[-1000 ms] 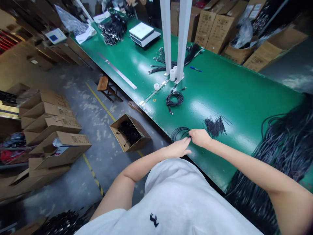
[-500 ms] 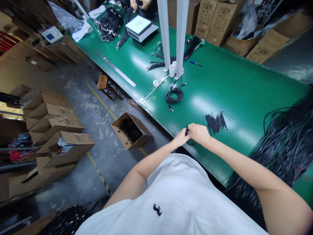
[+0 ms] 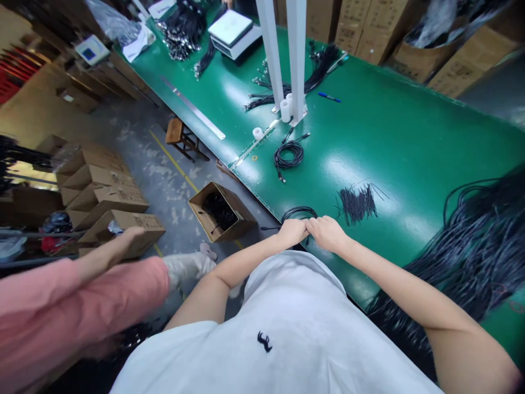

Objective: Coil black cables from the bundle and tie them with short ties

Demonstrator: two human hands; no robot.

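Close to the table's near edge, my left hand [image 3: 292, 232] is closed on a coiled black cable [image 3: 301, 209], whose loops show just beyond the fingers. One straight end of it pokes out to the left. My right hand [image 3: 327, 233] is pinched against the left one at the same coil; the exact spot it grips is hidden by the fingers. Just past my right hand lies a pile of short black ties [image 3: 357, 204]. Another black cable coil [image 3: 289, 154], bound and with its plugs showing, rests farther along the green table [image 3: 394, 148].
Loose black cables [image 3: 484, 246] heap at the right. White posts [image 3: 296, 60], white rolls [image 3: 285, 111], a blue pen [image 3: 329, 97] and a steel ruler [image 3: 194, 108] are on the table. A carton of cables [image 3: 241, 219] stands on the floor. A person in pink [image 3: 102, 295] is at the left.
The cable coil's loops have come into view beyond my hands, which have shifted slightly left. A person in pink has entered at the left.
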